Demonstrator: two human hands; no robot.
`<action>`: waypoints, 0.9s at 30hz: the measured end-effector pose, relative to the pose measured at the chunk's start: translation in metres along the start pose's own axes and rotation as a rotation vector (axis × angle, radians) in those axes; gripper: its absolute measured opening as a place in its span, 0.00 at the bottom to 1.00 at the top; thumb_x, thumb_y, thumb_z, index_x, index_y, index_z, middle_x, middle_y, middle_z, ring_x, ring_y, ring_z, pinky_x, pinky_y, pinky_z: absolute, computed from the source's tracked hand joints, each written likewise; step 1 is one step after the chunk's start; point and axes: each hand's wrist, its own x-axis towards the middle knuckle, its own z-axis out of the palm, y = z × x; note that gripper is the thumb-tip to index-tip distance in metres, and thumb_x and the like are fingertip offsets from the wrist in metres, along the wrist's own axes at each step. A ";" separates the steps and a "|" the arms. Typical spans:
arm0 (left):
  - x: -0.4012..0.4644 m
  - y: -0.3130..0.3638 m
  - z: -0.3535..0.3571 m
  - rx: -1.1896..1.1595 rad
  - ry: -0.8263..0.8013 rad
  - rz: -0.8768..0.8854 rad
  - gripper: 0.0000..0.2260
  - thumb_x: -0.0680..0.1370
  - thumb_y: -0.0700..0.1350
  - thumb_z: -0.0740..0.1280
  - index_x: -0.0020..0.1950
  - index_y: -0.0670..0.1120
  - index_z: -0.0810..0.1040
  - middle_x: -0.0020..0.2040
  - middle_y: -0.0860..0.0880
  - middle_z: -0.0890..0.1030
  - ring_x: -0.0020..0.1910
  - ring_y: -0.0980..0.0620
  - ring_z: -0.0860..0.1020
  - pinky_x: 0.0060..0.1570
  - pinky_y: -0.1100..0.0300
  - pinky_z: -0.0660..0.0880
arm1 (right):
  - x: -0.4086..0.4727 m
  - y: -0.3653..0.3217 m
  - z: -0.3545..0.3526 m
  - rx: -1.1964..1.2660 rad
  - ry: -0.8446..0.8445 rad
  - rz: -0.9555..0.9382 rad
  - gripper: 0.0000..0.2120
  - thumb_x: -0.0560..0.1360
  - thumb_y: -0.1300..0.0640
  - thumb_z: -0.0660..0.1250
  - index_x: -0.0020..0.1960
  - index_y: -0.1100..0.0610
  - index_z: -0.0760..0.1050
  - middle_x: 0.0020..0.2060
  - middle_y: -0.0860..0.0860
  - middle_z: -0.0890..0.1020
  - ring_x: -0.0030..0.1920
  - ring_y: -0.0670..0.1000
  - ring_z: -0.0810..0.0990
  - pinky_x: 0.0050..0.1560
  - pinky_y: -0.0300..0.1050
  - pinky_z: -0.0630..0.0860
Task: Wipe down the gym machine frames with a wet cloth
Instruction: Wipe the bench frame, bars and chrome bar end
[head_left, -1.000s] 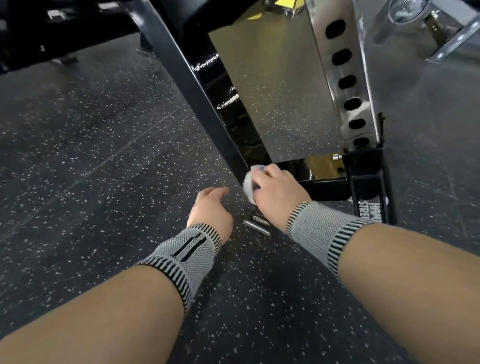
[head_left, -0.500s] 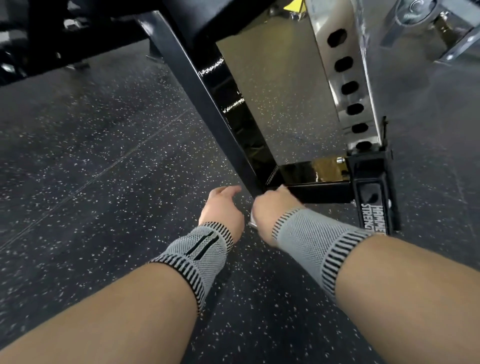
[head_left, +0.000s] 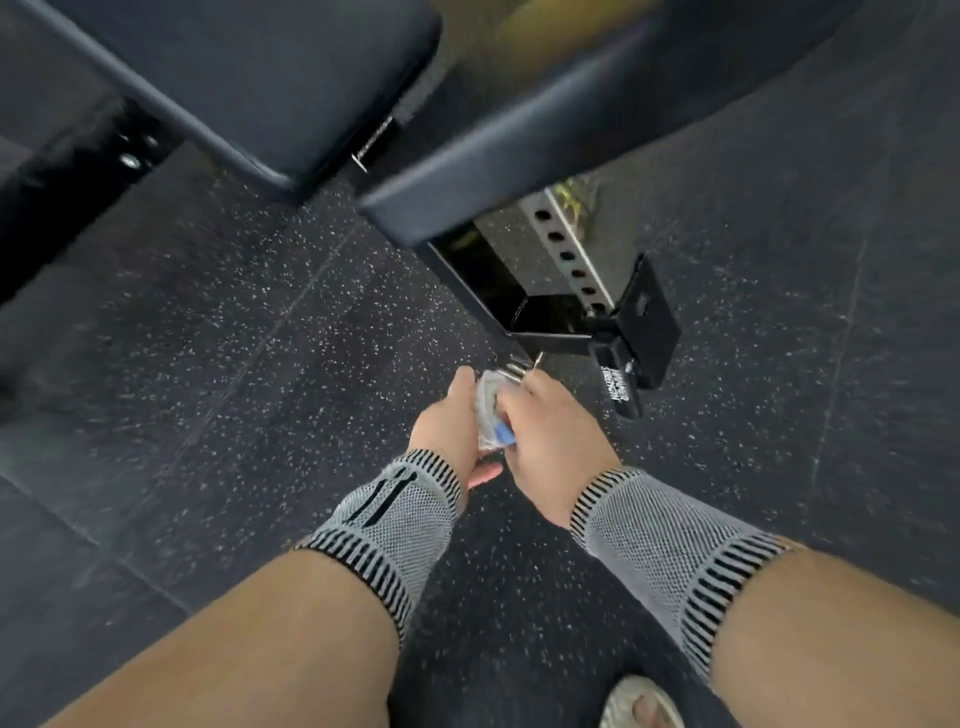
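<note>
Two hands meet around a crumpled grey-white cloth with a blue patch (head_left: 492, 415), above the speckled black rubber floor (head_left: 218, 338). The left hand (head_left: 451, 426) and right hand (head_left: 553, 441) both curl round it, knitted grey wrist sleeves (head_left: 395, 514) behind. Just beyond stands the glossy black steel machine frame (head_left: 550, 332) with its perforated silver upright (head_left: 569, 254), under smooth dark padded cushions (head_left: 260, 78).

Glossy black metal frame (head_left: 550, 340)
</note>
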 end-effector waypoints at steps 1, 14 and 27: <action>-0.026 0.014 0.000 -0.019 0.001 -0.010 0.20 0.78 0.62 0.60 0.54 0.46 0.75 0.53 0.43 0.81 0.51 0.42 0.82 0.50 0.47 0.80 | -0.012 -0.011 -0.024 0.008 -0.014 -0.014 0.12 0.74 0.61 0.67 0.55 0.56 0.69 0.49 0.49 0.67 0.47 0.47 0.67 0.50 0.39 0.71; -0.350 0.258 -0.013 -0.036 0.112 0.296 0.13 0.80 0.56 0.60 0.39 0.51 0.72 0.39 0.49 0.76 0.43 0.46 0.76 0.52 0.47 0.78 | -0.069 -0.160 -0.365 0.055 0.037 -0.205 0.08 0.76 0.49 0.62 0.47 0.54 0.74 0.46 0.50 0.71 0.49 0.50 0.70 0.49 0.43 0.68; -0.422 0.385 -0.200 -0.251 0.459 0.464 0.13 0.66 0.54 0.67 0.41 0.45 0.77 0.44 0.40 0.82 0.49 0.39 0.82 0.49 0.41 0.80 | 0.027 -0.354 -0.442 0.032 0.105 -0.487 0.11 0.74 0.48 0.67 0.53 0.50 0.71 0.49 0.46 0.74 0.44 0.50 0.77 0.45 0.46 0.74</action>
